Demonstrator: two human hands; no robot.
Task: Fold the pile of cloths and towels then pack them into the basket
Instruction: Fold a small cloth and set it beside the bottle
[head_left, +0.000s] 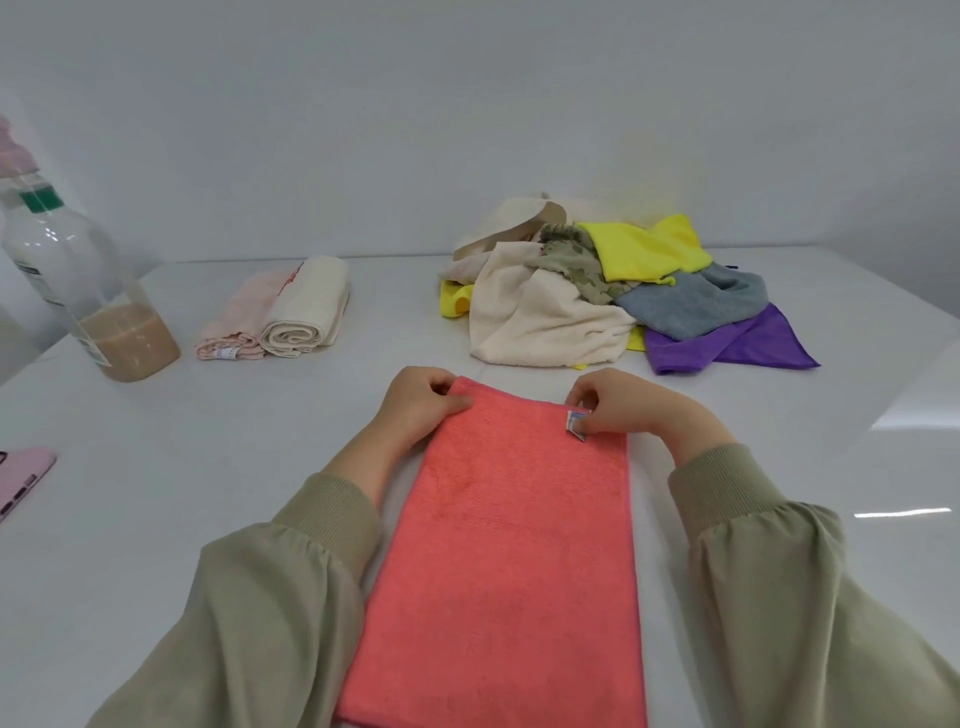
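- Coral-pink terry towel (514, 545) lies flat on the white table (208, 467). It is a long rectangle running from the bottom edge of the view straight away from us.
- We see 2 hands at its far end, 1 on each far corner.
- The left hand (415, 405) pinches the far left corner, with the thumb on top of the cloth and the fingers curled over the edge.
- The right hand (628, 410) pinches the far right corner. Its fingertips are closed on the cloth just beside a small white label (575, 423) at that corner.
- The rest of the towel stretches back toward us between the 2 forearms, which wear olive-green sleeves (769, 571).
- Beyond the towel and to the right, near the right hand but not touching it, sits a loose pile of cloths (597, 296). We can make out cream, patterned green, yellow, grey and purple.
- Farther left on the table, 2 towels lie side by side and touching: a rolled cream towel (306, 306) and a pale pink towel (239, 317).
- At the left edge stand a clear plastic bottle (52, 249) and, in front of it, a clear cup of beige liquid (130, 343). A pink phone (21, 483) pokes in lower down.
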